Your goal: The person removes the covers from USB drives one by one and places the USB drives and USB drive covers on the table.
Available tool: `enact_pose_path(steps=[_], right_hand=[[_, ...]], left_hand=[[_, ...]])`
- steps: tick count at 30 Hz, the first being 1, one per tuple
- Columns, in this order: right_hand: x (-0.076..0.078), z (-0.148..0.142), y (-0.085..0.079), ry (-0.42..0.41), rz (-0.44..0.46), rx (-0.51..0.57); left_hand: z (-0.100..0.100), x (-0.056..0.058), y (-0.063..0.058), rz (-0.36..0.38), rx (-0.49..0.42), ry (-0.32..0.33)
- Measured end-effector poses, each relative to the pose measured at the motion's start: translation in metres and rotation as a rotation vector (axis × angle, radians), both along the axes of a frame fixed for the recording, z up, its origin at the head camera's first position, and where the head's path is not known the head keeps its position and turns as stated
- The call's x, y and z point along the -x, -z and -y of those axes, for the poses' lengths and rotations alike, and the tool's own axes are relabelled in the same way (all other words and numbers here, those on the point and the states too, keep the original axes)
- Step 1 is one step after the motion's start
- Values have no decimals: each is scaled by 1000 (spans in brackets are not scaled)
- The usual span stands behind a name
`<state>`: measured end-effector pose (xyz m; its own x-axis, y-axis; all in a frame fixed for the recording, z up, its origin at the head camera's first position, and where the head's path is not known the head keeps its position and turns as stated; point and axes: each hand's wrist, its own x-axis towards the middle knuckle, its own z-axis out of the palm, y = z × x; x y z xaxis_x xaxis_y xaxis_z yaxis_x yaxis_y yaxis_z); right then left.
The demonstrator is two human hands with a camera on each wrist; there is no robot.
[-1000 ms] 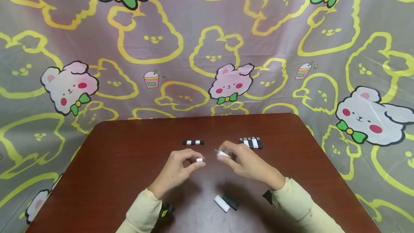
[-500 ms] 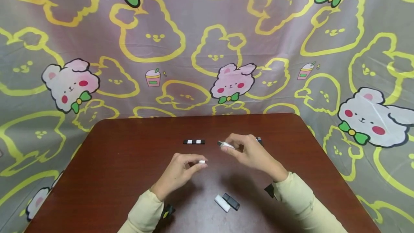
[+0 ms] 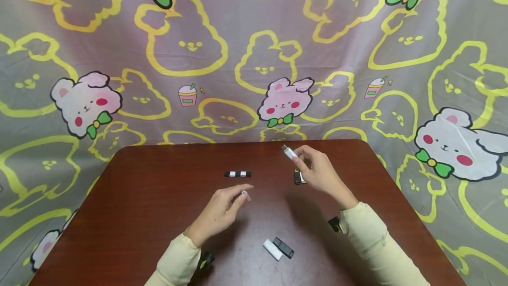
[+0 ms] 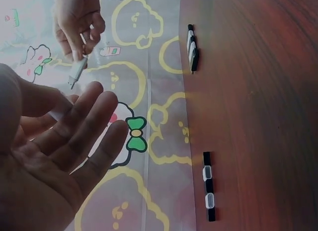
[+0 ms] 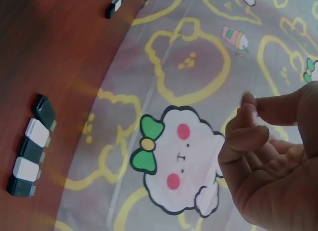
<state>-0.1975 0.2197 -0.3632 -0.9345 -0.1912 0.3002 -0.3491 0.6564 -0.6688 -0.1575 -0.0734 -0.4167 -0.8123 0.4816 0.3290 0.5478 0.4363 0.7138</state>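
Observation:
My right hand [image 3: 317, 171] pinches a white USB flash drive [image 3: 291, 153] by its body, raised over the far right of the table, its metal plug bare and pointing up and left. In the head view, my left hand [image 3: 220, 208] pinches a small white cap [image 3: 244, 193] between thumb and fingers; in the left wrist view its other fingers spread loosely. A row of black and white caps [image 3: 238, 174] lies beyond the left hand. Under the right hand stands a row of uncapped flash drives [image 5: 31, 149], alternately black and white, partly hidden in the head view.
A white flash drive [image 3: 273, 249] and a black one [image 3: 283, 247] lie side by side near the front of the brown table [image 3: 158, 197]. A patterned cloth [image 3: 246, 56] hangs behind the table and along its sides.
My right hand has risen and moved away and to the right with the white flash drive, its plug swinging upward. The left hand stays nearly in place, tilting the cap.

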Motion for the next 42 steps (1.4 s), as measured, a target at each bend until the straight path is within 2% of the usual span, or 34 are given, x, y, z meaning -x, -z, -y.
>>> enact_pose_path(steps=[6,9,15,24,28,34,42], right_hand=[[11,-2,7,81,70,34],[15,-4,10,103,104,48],[24,-8,17,149,136,10],[32,-11,35,225,204,-46],[35,-8,42,262,258,-62],[38,-2,53,274,366,-59],[38,4,70,279,400,-100]], left_hand=[[0,-2,-1,10,-12,-2],[1,-2,0,-13,-13,-6],[0,-1,-2,-48,-11,-11],[0,-1,-3,45,-10,-16],[0,-1,-4,42,-26,-17],[0,-2,-5,2,-25,-19],[1,-5,-4,11,-20,-21]])
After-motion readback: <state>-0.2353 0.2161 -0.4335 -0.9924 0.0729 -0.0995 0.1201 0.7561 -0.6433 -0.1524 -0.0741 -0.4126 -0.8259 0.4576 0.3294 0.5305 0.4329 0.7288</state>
